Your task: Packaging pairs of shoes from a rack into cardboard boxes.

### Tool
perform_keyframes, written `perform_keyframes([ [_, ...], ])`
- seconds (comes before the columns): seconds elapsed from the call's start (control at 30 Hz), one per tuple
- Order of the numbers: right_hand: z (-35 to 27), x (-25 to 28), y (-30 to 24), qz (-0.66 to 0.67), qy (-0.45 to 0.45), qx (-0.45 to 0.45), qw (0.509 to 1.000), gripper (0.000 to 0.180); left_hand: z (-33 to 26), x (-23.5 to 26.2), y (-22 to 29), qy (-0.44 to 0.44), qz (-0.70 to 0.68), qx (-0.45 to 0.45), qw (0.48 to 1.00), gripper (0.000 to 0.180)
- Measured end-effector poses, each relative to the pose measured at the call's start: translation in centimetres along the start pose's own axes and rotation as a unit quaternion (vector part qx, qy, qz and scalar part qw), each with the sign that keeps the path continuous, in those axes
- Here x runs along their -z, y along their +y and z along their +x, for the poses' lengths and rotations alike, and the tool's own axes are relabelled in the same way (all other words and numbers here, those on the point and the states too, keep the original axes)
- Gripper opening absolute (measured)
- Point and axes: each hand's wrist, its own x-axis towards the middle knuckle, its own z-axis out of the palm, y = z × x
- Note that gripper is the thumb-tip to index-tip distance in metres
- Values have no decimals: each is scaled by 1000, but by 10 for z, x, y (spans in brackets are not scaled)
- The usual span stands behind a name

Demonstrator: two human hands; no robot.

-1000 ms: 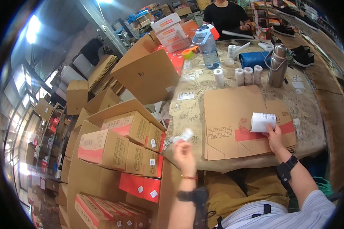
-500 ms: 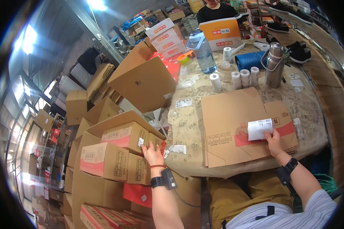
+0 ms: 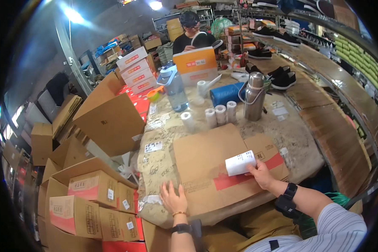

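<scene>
Above the flattened carton point(image 3: 206, 151), I see the right hand point(image 3: 261, 174) grasping the label roll point(image 3: 240, 163) by one end; I judge it light, crushable, best pinched there. The left hand point(image 3: 173, 199) lies spread.

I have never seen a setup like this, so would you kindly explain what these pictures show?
There is no robot here, only a person's two bare hands. The view comes from a wide fisheye camera worn on the head, looking down, so straight edges bend near the rim. The right hand holds a printed white paper roll above flattened cardboard on the table. The left hand is spread beside the cardboard, with nothing visible in its grip. Farther back stand small white rolls, a water bottle and a steel flask. At the left, an open carton contains smaller boxes. Another person is across the table.
</scene>
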Motion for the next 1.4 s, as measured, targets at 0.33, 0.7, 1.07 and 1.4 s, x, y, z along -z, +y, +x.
perform_keyframes([
  [0.33, 164, -89, -55, -537, 14, 409, 738, 21, 6, 9, 6, -16, 6, 8, 1000, 39],
  [0.7, 257, -119, -37, -711, 15, 368, 600, 28, 5, 4, 10, -22, 14, 6, 1000, 41],
  [1.07, 227, -88, -38, -684, 90, 411, 596, 18, 7, 12, 15, -26, 14, 12, 999, 39],
  [1.4, 107, -10, -64, -194, -66, 231, 951, 17, -4, -6, 1, -6, 104, -53, 993, 44],
])
